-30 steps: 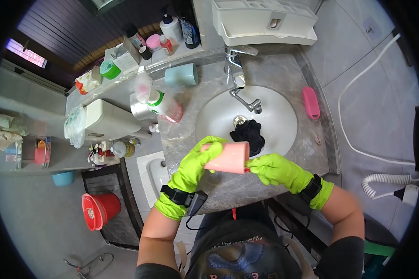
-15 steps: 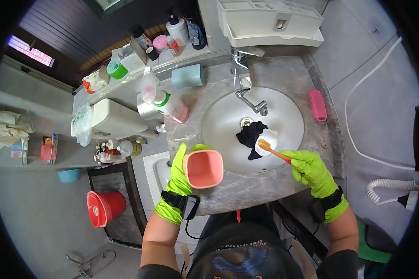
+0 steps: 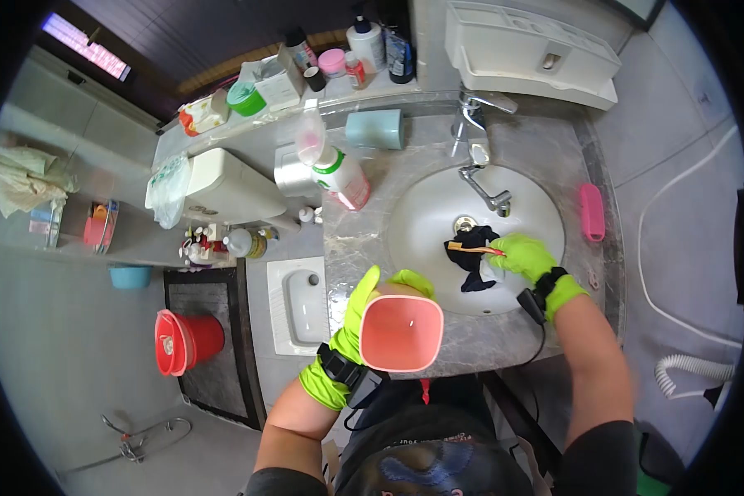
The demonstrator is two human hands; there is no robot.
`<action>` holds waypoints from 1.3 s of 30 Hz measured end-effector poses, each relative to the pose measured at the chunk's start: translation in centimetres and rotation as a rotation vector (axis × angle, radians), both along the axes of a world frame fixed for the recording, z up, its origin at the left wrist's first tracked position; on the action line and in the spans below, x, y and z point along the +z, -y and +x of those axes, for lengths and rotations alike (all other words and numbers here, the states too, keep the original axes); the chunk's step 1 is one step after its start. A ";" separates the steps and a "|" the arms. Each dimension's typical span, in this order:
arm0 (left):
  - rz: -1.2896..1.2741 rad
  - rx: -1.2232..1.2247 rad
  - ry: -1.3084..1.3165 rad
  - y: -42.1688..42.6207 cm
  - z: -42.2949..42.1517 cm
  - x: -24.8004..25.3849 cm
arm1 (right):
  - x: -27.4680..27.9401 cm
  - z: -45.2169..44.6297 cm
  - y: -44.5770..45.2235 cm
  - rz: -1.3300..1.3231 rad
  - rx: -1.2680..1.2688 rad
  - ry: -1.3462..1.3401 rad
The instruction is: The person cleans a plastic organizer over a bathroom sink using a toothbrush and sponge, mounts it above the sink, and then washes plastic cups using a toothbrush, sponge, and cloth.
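Note:
My left hand (image 3: 360, 318), in a yellow-green rubber glove, is wrapped round a pink cup (image 3: 402, 334) at the counter's front edge. The cup's mouth faces the camera and nothing shows inside it. My gloved right hand (image 3: 525, 258) reaches over the washbasin (image 3: 417, 248) and grips a toothbrush (image 3: 471, 249) by its red handle. The brush's tan head is over a crumpled black cloth (image 3: 474, 282) in the basin, near the drain (image 3: 465, 225). A white part (image 3: 491, 270) beside the black cloth lies partly under my right hand.
Above the basin stands a chrome faucet (image 3: 475, 140) with a jointed spout. A pump bottle (image 3: 345, 180) and a blue cup (image 3: 375, 130) are on the counter's left; a pink brush-like object (image 3: 592, 212) lies right. Red buckets (image 3: 192, 342) stand on the floor beside a squat toilet (image 3: 302, 307).
My right hand has moved forward over the basin, and the toothbrush head has shifted from the white part to the black cloth. The pink cup is now nearer my body. The view has turned left.

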State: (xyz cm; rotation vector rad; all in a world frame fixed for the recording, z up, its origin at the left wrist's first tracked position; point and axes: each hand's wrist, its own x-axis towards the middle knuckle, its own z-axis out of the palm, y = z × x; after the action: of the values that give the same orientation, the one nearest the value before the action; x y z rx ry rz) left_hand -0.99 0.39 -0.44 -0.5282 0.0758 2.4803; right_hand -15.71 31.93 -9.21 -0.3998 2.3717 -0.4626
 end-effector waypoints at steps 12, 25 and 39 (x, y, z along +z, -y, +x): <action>0.198 0.022 -0.045 1.8 3.0 -6.8 | 6.5 0.9 2.4 -0.244 0.048 -0.148; -0.752 -0.293 -0.631 -2.6 -0.3 -3.8 | 21.6 6.1 7.2 -0.791 0.119 -0.182; -0.197 -0.181 -0.181 -0.4 -0.9 -5.5 | 23.5 7.2 7.6 -0.371 0.806 -0.413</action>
State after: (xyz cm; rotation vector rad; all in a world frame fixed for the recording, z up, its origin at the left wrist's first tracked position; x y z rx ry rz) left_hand -1.94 0.82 -5.98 -0.3579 0.4244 2.3490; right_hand -8.51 24.36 14.24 -1.6681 2.2288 -0.4491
